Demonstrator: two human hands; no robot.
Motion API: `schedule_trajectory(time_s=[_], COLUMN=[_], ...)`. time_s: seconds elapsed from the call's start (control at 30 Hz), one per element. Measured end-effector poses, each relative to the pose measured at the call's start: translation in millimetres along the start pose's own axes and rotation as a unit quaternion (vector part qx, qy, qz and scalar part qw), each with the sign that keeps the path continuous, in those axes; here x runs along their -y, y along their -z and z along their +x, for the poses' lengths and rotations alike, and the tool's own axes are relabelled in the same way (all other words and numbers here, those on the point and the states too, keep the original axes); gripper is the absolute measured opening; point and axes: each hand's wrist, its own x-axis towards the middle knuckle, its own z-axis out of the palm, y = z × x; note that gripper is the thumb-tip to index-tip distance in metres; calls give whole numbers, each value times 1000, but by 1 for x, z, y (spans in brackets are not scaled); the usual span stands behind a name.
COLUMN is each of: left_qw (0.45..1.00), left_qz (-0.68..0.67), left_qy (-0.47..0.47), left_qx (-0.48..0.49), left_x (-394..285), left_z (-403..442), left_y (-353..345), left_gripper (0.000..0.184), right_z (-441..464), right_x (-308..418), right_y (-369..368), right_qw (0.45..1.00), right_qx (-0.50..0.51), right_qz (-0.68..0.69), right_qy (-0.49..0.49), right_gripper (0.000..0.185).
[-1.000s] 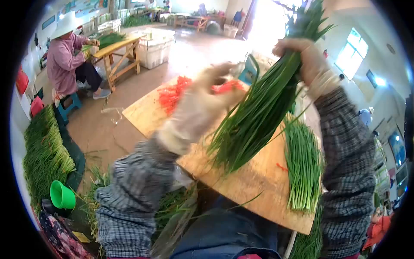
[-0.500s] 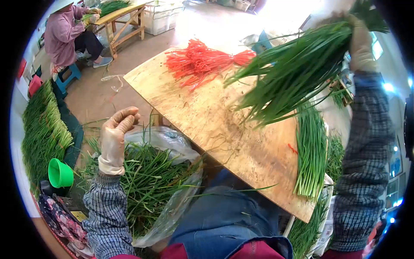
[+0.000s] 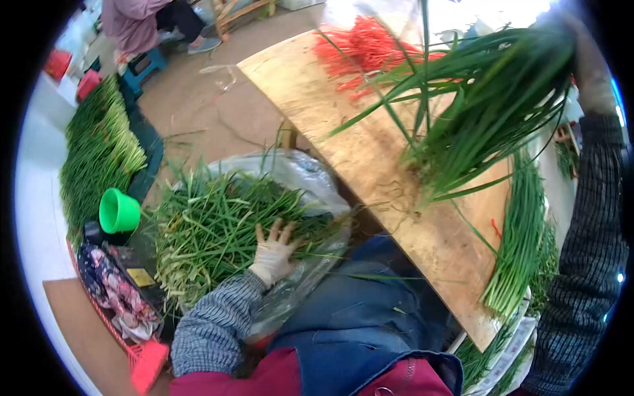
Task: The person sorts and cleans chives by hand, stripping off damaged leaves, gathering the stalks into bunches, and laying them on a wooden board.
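Greens bunch (image 3: pixel 505 99) in R hand (image 3: pixel 588 59); L hand (image 3: pixel 273 256) nr pile (image 3: pixel 214 228).

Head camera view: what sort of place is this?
Likely a vegetable-packing workroom: long green stalks and thin red strips lie on a light-brown wooden table, near a loose heap of green leaves.

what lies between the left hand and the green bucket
In the head view, a heap of loose green leaves lies between the left hand, at its edge, and the green bucket.
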Motion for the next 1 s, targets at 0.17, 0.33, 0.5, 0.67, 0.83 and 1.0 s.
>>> schedule_trajectory(time_s=[0.17,0.33,0.5,0.67,0.83,1.0], left_qw=[901,888,942,910,911,865], left_qz=[-96,-104,-221,-391,-383,-467], left_qy=[423,448,238,84,11,63], left_qx=[13,-29,-88,108,151,-174], left_x=[114,134,-27,-89,-35,45], left_z=[-21,-10,50,82,64,18], left_y=[-16,-50,-121,-128,-75,34], left_gripper=[57,53,36,49,45,21], right_z=[-7,-13,-17,-28,-30,-22], right_x=[5,8,11,15,18,20], right_y=[10,20,26,32,35,32], right_qw=[1000,999,999,999,999,999], right_qx=[15,21,30,31,31,35], right_qz=[15,26,21,2,1,11], right_qy=[-5,-14,-21,-29,-25,-6], right_gripper=[31,32,32,33,33,34])
